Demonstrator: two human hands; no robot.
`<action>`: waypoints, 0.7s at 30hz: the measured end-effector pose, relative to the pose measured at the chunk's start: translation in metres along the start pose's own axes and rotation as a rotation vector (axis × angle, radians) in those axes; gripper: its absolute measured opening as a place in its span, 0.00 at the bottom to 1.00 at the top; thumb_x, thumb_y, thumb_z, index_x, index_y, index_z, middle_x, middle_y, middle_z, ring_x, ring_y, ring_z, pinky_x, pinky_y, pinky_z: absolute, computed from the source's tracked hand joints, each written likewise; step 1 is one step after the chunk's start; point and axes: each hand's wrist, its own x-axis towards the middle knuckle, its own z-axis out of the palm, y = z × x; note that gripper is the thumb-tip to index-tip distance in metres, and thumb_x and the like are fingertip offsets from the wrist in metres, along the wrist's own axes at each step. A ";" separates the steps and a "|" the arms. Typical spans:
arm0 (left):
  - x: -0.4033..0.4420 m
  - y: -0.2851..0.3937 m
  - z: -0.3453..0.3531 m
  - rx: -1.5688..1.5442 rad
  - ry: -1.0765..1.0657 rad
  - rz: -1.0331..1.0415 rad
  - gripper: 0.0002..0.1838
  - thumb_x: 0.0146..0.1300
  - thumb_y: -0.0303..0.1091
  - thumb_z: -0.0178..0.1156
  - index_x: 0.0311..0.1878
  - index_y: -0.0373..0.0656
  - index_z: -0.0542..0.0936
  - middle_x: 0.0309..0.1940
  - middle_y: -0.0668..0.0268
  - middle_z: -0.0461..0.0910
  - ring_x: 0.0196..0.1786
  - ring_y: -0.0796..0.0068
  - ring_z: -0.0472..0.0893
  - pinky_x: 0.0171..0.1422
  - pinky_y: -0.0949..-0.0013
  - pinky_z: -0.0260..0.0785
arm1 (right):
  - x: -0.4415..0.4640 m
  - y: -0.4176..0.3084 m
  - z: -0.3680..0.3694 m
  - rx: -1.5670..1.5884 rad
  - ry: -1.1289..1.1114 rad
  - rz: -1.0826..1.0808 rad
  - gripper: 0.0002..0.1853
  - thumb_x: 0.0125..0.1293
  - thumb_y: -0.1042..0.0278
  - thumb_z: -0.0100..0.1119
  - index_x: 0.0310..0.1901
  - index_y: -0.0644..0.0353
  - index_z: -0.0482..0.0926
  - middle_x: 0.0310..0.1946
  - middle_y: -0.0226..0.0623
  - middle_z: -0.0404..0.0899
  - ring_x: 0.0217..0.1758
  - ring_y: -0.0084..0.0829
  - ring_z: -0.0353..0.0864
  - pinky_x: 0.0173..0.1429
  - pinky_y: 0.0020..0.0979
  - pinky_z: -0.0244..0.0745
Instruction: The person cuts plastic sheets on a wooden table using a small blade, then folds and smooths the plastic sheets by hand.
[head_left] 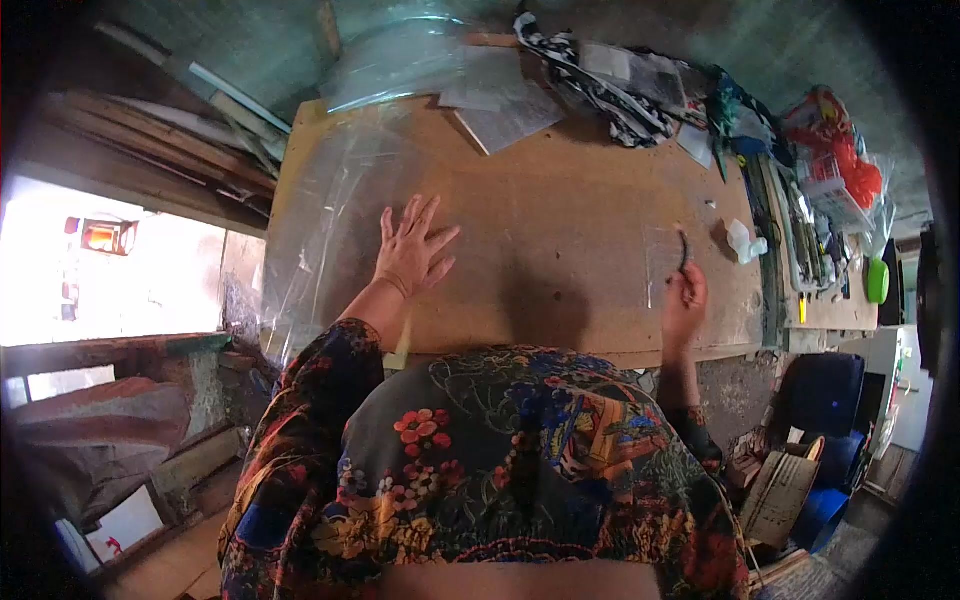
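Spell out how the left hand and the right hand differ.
The left hand is open and spread, palm down; the right hand is curled closed. The left hand grips nothing, while the right hand grips a thin dark tool. The left hand reaches farther in from the near edge of the brown table than the right hand does. Both are bare.

Clear plastic film [335, 190]: glossy, creased, spread over the bench [610, 165] along its left edge, draped past the near-left corner. Slim dark tool [685, 250]: slightly curved, type unclear, held toward the right edge, tip pointed at the far edge.
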 end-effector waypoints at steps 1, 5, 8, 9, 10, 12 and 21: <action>0.000 0.000 0.000 0.001 -0.001 0.015 0.25 0.58 0.53 0.49 0.60 0.62 0.68 0.68 0.62 0.47 0.71 0.57 0.42 0.67 0.40 0.36 | 0.001 0.004 -0.025 -0.074 0.059 0.049 0.15 0.61 0.77 0.53 0.50 0.65 0.69 0.38 0.33 0.75 0.39 0.21 0.76 0.42 0.22 0.72; 0.005 -0.001 0.007 0.009 0.002 0.023 0.26 0.53 0.51 0.55 0.57 0.59 0.70 0.66 0.60 0.51 0.70 0.57 0.44 0.66 0.39 0.35 | 0.001 0.007 -0.091 -0.277 0.320 0.046 0.12 0.61 0.74 0.53 0.47 0.61 0.72 0.35 0.30 0.76 0.35 0.19 0.75 0.39 0.20 0.71; 0.002 0.008 0.010 -0.047 0.137 0.096 0.29 0.51 0.49 0.57 0.57 0.50 0.69 0.67 0.58 0.50 0.70 0.56 0.45 0.66 0.40 0.36 | 0.008 0.028 -0.149 -0.623 0.439 -0.037 0.12 0.58 0.70 0.57 0.45 0.56 0.74 0.32 0.32 0.78 0.31 0.22 0.77 0.36 0.24 0.72; 0.001 0.023 0.009 -0.068 0.132 0.153 0.30 0.51 0.47 0.57 0.57 0.47 0.68 0.67 0.57 0.49 0.70 0.55 0.45 0.66 0.40 0.36 | 0.010 0.033 -0.165 -0.724 0.474 -0.089 0.12 0.57 0.68 0.58 0.44 0.55 0.75 0.32 0.34 0.79 0.30 0.25 0.78 0.36 0.26 0.72; 0.000 0.039 0.007 -0.088 0.126 0.209 0.30 0.51 0.46 0.57 0.58 0.45 0.68 0.67 0.57 0.49 0.70 0.55 0.46 0.66 0.41 0.36 | 0.014 0.037 -0.181 -0.884 0.441 -0.009 0.12 0.56 0.67 0.58 0.43 0.54 0.75 0.32 0.36 0.79 0.31 0.29 0.78 0.37 0.29 0.72; 0.002 0.075 0.011 -0.087 0.066 0.306 0.31 0.51 0.45 0.57 0.58 0.43 0.67 0.67 0.58 0.49 0.70 0.55 0.46 0.67 0.42 0.35 | 0.022 0.047 -0.205 -1.043 0.432 0.082 0.12 0.55 0.65 0.58 0.42 0.54 0.76 0.33 0.37 0.79 0.33 0.34 0.79 0.38 0.32 0.73; 0.032 0.123 0.028 -0.177 -0.026 0.141 0.22 0.56 0.38 0.54 0.56 0.52 0.71 0.60 0.61 0.64 0.65 0.58 0.58 0.66 0.51 0.48 | 0.058 0.067 -0.225 -1.138 0.119 0.282 0.10 0.57 0.64 0.54 0.41 0.52 0.77 0.42 0.44 0.75 0.46 0.45 0.74 0.48 0.40 0.71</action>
